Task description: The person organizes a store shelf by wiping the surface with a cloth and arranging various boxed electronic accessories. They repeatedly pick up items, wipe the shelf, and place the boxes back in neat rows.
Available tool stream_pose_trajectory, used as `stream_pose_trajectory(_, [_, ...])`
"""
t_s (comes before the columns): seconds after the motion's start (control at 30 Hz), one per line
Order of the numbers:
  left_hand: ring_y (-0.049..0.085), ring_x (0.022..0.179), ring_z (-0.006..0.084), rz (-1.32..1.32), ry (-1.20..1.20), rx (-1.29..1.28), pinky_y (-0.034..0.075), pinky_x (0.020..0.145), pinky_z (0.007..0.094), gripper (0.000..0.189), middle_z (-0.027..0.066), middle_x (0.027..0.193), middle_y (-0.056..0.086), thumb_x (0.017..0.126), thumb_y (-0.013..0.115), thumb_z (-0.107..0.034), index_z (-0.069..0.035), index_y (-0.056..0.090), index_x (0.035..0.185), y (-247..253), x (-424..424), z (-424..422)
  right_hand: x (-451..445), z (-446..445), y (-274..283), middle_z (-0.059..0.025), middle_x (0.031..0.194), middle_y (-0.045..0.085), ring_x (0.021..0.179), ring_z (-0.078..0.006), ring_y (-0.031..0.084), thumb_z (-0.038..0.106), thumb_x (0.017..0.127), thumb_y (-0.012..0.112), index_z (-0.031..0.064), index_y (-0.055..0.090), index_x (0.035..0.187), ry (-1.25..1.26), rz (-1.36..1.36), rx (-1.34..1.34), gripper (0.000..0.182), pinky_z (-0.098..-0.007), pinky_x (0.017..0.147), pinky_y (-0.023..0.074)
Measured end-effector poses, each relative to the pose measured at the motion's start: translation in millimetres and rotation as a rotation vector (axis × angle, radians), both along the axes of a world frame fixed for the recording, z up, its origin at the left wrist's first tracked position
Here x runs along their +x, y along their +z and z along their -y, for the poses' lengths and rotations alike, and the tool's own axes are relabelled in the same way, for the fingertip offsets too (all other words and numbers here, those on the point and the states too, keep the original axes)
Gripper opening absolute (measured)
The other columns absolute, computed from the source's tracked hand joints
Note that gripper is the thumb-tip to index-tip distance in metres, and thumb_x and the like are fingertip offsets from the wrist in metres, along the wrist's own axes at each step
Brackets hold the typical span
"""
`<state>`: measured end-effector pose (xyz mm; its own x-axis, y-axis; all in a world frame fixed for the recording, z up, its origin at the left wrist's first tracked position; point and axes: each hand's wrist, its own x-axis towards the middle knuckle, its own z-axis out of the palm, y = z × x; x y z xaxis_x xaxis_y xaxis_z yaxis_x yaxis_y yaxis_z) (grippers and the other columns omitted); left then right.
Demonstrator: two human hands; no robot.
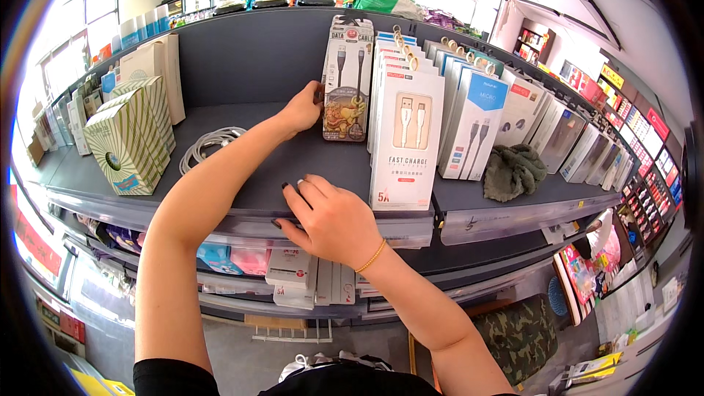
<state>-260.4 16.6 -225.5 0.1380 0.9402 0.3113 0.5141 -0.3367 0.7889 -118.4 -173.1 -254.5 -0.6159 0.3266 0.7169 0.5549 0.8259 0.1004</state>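
My left hand (304, 107) reaches to the left side of an upright data cable package (345, 77) at the back of the dark shelf (264, 168); its fingertips are partly hidden behind the package edge, so its hold is unclear. My right hand (330, 220), with a thin gold bracelet, is over the front edge of the shelf, fingers apart and holding nothing. Just right of the data cable package stands a row of white fast-charge cable boxes (408, 143) with hanging rings. A coiled white cable (206, 143) lies left of my hands, partly behind my left forearm.
Green-and-white striped boxes (124, 148) stand at the left. Rightward are blue-and-white cable boxes (474, 126) and a crumpled dark green cloth (514, 171). A clear plastic strip (407, 232) edges the shelf. Lower shelves hold white boxes (290, 269). A camouflage-covered seat (517, 335) is at lower right.
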Motion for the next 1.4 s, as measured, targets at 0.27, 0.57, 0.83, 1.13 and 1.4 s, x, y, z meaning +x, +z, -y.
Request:
stream_pose_trajectory(0.27, [0.06, 0.103, 0.0285, 0.028, 0.21, 0.101, 0.046, 0.087, 0.0364, 0.032, 0.0175, 0.114, 0.06, 0.092, 0.051, -0.01, 0.001, 0.049, 0.122, 0, -25, -28, -1, 1, 1, -0.0117, 0.083, 0.058, 0.087, -0.0231, 0.056, 0.029, 0.079, 0.064, -0.0038, 0.062, 0.1, 0.033, -0.018, 0.021, 0.039, -0.0287, 0.072, 0.0504])
stream_pose_trajectory(0.57, [0.057, 0.11, 0.0299, -0.049, 0.105, 0.149, 0.045, 0.092, 0.0365, 0.038, 0.0179, 0.117, 0.061, 0.087, 0.056, -0.005, 0.001, 0.05, 0.124, -12, 3, -46, 2, -1, 0, -0.0117, 0.082, 0.058, 0.085, -0.0231, 0.056, 0.03, 0.079, 0.064, -0.0041, 0.062, 0.1, 0.024, -0.02, 0.023, 0.04, -0.0285, 0.07, 0.0501])
stream_pose_trajectory(0.83, [0.058, 0.106, 0.0303, 0.023, 0.12, 0.134, 0.045, 0.091, 0.0371, 0.031, 0.0164, 0.111, 0.062, 0.087, 0.056, -0.004, 0.0, 0.053, 0.117, -18, -5, -48, 0, 0, 0, -0.011, 0.081, 0.057, 0.083, -0.0227, 0.055, 0.03, 0.08, 0.063, -0.0043, 0.062, 0.1, 0.03, -0.027, 0.035, 0.04, -0.0287, 0.069, 0.0498])
stream_pose_trajectory(1.13, [0.06, 0.089, 0.0286, 0.131, 0.295, 0.306, 0.045, 0.08, 0.038, 0.032, 0.0173, 0.095, 0.063, 0.092, 0.052, -0.028, 0.002, 0.054, 0.102, 20, 8, 6, 1, -2, 0, -0.0111, 0.081, 0.058, 0.084, -0.0234, 0.056, 0.029, 0.08, 0.062, -0.0037, 0.063, 0.1, 0.021, -0.025, 0.017, 0.039, -0.0291, 0.07, 0.0499])
stream_pose_trajectory(1.4, [0.059, 0.089, 0.0287, 0.018, 0.209, 0.197, 0.044, 0.081, 0.0381, 0.039, 0.0189, 0.095, 0.061, 0.092, 0.05, -0.033, 0.005, 0.054, 0.1, 21, 7, 13, -1, -1, -1, -0.0109, 0.081, 0.058, 0.085, -0.0237, 0.056, 0.029, 0.079, 0.063, -0.0035, 0.063, 0.099, 0.033, -0.032, 0.009, 0.038, -0.0294, 0.071, 0.05])
